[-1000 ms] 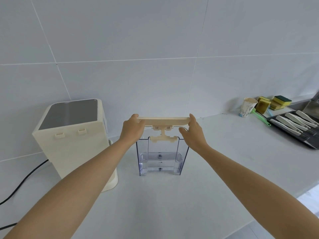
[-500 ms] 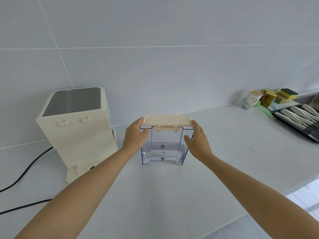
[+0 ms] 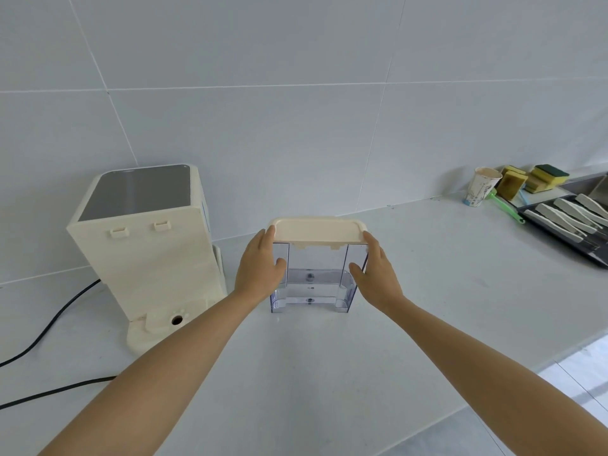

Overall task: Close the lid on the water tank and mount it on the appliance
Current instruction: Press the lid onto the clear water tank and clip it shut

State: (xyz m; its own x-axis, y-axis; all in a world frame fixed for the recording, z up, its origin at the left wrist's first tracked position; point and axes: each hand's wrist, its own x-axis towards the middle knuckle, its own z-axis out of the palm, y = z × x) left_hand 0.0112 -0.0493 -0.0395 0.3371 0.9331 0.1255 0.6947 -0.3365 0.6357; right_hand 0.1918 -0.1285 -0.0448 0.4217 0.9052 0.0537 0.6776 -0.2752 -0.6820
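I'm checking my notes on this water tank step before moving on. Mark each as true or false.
1. The cream lid sits on top of the clear tank. True.
2. The tank is mounted on the appliance. False: it stands on the counter, to the appliance's right.
3. The left hand and the right hand flank the tank. True.
4. The paper cup lies tipped over. False: it stands upright near the sponges.

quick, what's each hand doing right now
Left hand: closed on the left side of the water tank, fingertips at the lid.
Right hand: closed on the tank's right side.
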